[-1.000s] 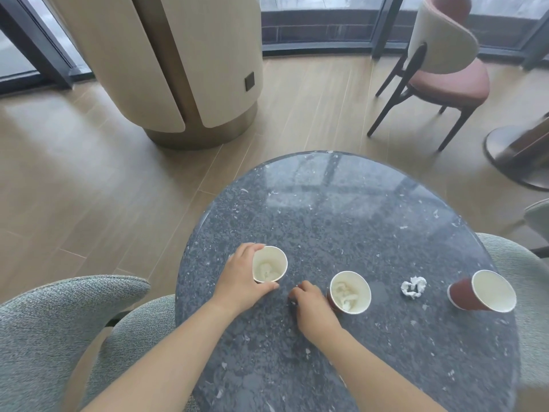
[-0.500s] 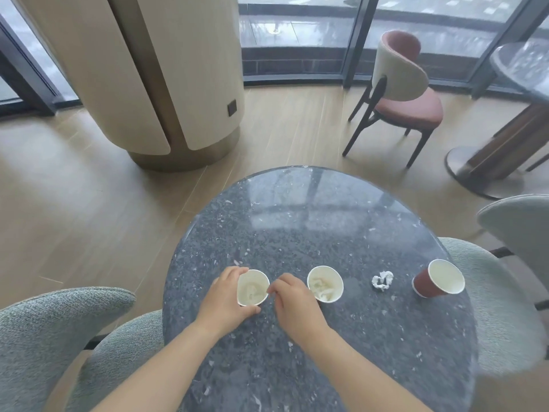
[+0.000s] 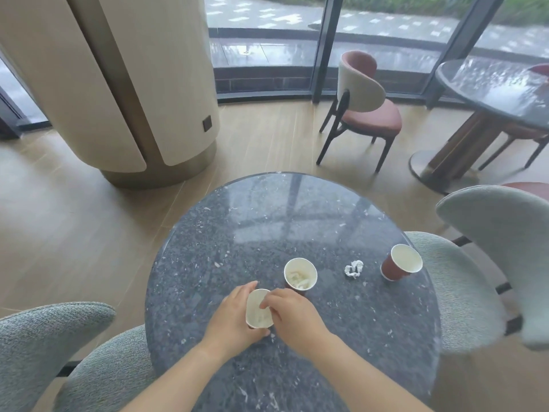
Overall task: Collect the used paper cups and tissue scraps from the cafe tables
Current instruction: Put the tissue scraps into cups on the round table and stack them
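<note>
Cup [image 3: 256,315] in left hand [image 3: 231,321], right hand [image 3: 295,318] over it, grip unclear; second cup [image 3: 300,276], tissue scrap [image 3: 353,269] beyond.

I see three paper cups and one loose tissue scrap on the dark stone table [image 3: 267,221]. The nearest cup [image 3: 259,310] has a white inside with pale tissue in it; my left hand [image 3: 234,318] is wrapped around its wall, and the fingers of my right hand [image 3: 294,315] curl over its rim. I cannot tell whether they pinch anything. Just beyond it, the middle cup [image 3: 300,275] stands upright with crumpled tissue inside. To its right lies the crumpled white tissue scrap [image 3: 353,269], apart from both neighbours. Farther right, near the table's edge, the red-walled cup [image 3: 401,263] stands, showing its white inside.
</note>
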`<state>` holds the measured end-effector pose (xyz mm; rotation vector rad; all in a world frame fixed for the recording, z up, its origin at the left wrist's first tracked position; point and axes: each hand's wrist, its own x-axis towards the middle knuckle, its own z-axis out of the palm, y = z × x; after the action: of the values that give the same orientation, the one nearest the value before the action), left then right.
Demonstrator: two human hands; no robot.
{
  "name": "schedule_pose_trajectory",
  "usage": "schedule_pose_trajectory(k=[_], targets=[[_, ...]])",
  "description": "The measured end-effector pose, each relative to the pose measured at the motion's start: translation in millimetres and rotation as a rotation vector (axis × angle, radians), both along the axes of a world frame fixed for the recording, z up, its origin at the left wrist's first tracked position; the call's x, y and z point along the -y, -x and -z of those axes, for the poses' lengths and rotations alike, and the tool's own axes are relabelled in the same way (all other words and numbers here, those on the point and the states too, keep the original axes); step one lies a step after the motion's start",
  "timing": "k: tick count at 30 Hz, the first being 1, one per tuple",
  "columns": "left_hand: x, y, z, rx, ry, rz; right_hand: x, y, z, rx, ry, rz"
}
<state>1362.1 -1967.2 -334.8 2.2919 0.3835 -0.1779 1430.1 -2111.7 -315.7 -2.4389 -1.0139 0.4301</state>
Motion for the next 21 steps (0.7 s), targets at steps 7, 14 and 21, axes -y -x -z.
schedule_pose_trajectory(k=[7,14,21], targets=[[36.1,-7.6,-3.0,0.065,0.023,0.116,55.8,-2.0,0.8,0.014,0.095,-0.048],[66.2,-21.5,-6.8,0.126,0.037,0.179,87.4,-6.5,-6.4,0.000,0.120,-0.065],[99.6,-35.3,-5.6,0.162,-0.005,0.243,122.9,-25.1,-7.5,0.018,0.156,-0.060]])
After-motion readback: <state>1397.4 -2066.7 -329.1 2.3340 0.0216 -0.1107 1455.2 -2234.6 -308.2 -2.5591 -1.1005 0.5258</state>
